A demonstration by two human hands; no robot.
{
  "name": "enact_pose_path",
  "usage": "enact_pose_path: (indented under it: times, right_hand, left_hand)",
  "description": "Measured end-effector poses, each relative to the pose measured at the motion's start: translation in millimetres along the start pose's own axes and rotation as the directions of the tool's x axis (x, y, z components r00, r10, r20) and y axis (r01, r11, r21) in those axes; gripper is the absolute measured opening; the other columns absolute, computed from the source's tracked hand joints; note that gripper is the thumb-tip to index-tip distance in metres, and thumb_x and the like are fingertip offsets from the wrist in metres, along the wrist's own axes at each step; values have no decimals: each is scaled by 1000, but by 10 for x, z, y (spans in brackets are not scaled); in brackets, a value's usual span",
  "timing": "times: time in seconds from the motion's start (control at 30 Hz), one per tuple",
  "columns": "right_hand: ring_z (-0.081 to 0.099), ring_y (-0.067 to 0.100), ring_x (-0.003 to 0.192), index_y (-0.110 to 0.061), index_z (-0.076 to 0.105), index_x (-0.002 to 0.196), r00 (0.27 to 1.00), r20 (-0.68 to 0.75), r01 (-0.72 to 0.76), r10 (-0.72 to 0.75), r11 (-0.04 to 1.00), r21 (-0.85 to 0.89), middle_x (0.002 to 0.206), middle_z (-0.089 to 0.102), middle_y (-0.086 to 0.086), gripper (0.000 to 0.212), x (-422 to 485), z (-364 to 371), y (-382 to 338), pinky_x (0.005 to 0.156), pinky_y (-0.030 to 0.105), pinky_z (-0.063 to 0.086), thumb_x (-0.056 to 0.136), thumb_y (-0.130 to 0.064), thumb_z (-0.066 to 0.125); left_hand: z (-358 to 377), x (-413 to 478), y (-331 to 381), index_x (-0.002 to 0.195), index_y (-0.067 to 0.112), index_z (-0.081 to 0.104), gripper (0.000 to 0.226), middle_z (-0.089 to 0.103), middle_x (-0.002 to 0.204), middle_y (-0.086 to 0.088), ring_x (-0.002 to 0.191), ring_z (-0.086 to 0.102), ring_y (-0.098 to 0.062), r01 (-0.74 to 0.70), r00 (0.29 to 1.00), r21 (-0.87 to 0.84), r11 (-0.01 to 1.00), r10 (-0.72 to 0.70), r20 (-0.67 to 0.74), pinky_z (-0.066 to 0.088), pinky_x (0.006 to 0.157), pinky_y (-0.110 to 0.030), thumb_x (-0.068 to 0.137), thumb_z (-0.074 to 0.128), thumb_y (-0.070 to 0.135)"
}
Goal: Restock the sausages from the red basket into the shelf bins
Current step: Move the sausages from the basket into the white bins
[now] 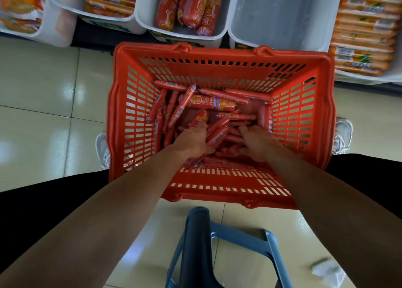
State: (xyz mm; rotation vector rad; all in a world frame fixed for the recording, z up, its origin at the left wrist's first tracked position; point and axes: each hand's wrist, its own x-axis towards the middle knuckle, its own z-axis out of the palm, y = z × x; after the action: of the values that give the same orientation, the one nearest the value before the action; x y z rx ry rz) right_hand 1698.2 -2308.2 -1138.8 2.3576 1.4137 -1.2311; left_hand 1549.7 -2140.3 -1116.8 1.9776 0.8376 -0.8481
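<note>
Head view: A person bends over a red basket (304, 118) on a shop's tiled floor (39, 118), both bare arms reaching into a loose heap of thin sausages (237, 116) at its bottom. The left hand (192, 140) has its fingers (199, 131) curled round a bundle of them, with ends poking out past the palm on both sides. The right hand (260, 143) is dug into the heap with its fingers bent downward; whether it holds anything cannot be told. One thick sausage (210, 102) lies across the heap toward the far wall. Just beyond the basket stand white shelf bins; the middle bin (182, 35) holds a few thick sausages in the same wrapper. A blue stool (239, 240) stands nearest the camera.

The thin sticks look light, slightly bendy and slick in their glossy film. They are probably best gathered parallel and gripped round the middle so none slides out. The thick one looks firmer and heavier, and is likely easier to take alone round its middle.
</note>
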Motion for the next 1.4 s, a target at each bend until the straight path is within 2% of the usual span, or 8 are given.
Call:
enact_pose_path:
  times: [0.2, 0.43, 0.6, 0.73, 0.87, 1.03, 1.2, 1.4]
  right_hand:
    - [62, 23, 101, -20, 51, 130, 992, -80, -57, 97, 913, 404, 114, 64, 1, 74, 58, -237, -160, 85, 34, 47, 76, -68, 69]
    - [59, 16, 89, -17, 54, 121, 981, -60, -113, 187, 786, 608, 104, 63, 0, 53, -71, -616, -333, 73, 24, 38, 77, -27, 82]
    - [62, 19, 98, -22, 56, 125, 988, -61, -76, 139, 797, 599, 110, 65, 1, 57, -416, -1051, -378, 85, 28, 46, 75, -25, 84]
    - [68, 21, 76, -21, 56, 107, 979, -150, -8, 140, 757, 653, 96, 71, 6, 36, -755, -1400, -364, 74, 30, 54, 81, -25, 80]
    - [63, 13, 68, -14, 55, 110, 956, -248, 37, 154, 779, 626, 90, 67, 2, 32, -988, -1801, -272, 57, 15, 46, 86, -23, 75]
    - [59, 16, 77, -17, 55, 113, 892, -404, 65, 204, 826, 560, 98, 65, 4, 38, -824, -2306, -103, 66, 26, 38, 83, -21, 76]
    - [67, 25, 73, -18, 49, 116, 880, -438, 83, 183, 850, 520, 93, 64, 9, 40, -267, -2816, 116, 62, 38, 55, 84, -21, 73]
    - [57, 20, 77, -22, 46, 111, 885, -440, 58, 152, 902, 427, 97, 59, 6, 40, 445, -2846, 441, 61, 27, 38, 83, -16, 75]
  left_hand:
    - [-318, -89, -65, 135, 22, 43, 60, 59, 116, 3, 105, 59, -17, -20, 993, -278, 960, -13, -116, 47, 90, -32, 85, 74, 34]
    - [-756, -442, 43, 118, 27, 57, 56, 64, 100, 6, 90, 61, -13, -37, 967, -340, 940, -53, -250, 43, 77, -25, 69, 83, 33]
    - [-935, -818, 248, 79, 35, 60, 26, 63, 81, 12, 82, 63, -12, -95, 966, -314, 945, 11, -259, 43, 72, -24, 75, 80, 19]
    - [-1061, -1038, 459, 93, 31, 63, 29, 68, 84, 7, 82, 66, -14, -130, 950, -333, 934, 21, -312, 50, 75, -25, 70, 80, 27]
    - [-1240, -1109, 645, 111, 21, 62, 59, 70, 95, 3, 89, 69, -20, -182, 921, -345, 921, 36, -389, 52, 78, -29, 59, 80, 42]
    - [-1604, -1015, 846, 118, 22, 58, 47, 72, 94, 0, 85, 71, -19, -233, 878, -313, 921, 61, -474, 52, 79, -29, 76, 80, 27]
    - [-1948, -695, 956, 123, 21, 57, 49, 71, 95, -2, 82, 70, -16, -274, 852, -328, 904, 69, -519, 55, 77, -30, 80, 79, 26]
    - [-2188, -235, 959, 132, 19, 54, 58, 68, 108, 1, 97, 64, -17, -297, 842, -339, 893, 78, -533, 49, 88, -30, 81, 80, 25]
